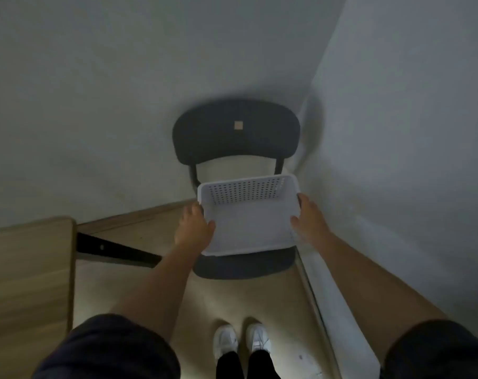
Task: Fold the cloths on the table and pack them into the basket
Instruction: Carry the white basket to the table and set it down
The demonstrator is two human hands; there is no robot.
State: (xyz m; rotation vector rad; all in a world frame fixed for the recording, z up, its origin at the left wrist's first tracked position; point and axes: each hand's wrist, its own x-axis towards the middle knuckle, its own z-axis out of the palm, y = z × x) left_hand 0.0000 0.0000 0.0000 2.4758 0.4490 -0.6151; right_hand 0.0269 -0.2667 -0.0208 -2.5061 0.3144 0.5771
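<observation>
View from the head, looking down into a dim room corner. Two plain grey-white walls (95, 77) meet above a pale wood floor (259, 296). A white skirting board (341, 310) runs along the right wall. At the left edge is the corner of a light wood bench (27, 283), with a black bracket (117, 251) showing beneath it.

A dark chair (236, 132) stands in the corner, its rounded back against the wall and its seat facing the person. At the bottom of the view are two white shoes (242, 340) below dark trouser legs, and both bare forearms reach forward from dark sleeves.

The left hand (195, 228) grips the left side of a white basket (246, 191). Its fingers (194, 210) curl on the outer wall and its thumb hooks over the rim to the inside. The right hand (310, 220) grips the right side the same way, fingers along the outer wall and thumb over the rim.

The basket sits between the two hands, directly over the chair seat and covering most of it. Only the seat's front edge shows below it. Whether the basket rests on the seat or is held just above it cannot be told. Its far wall is dotted with rows of small holes, and its bottom shows plain white.
</observation>
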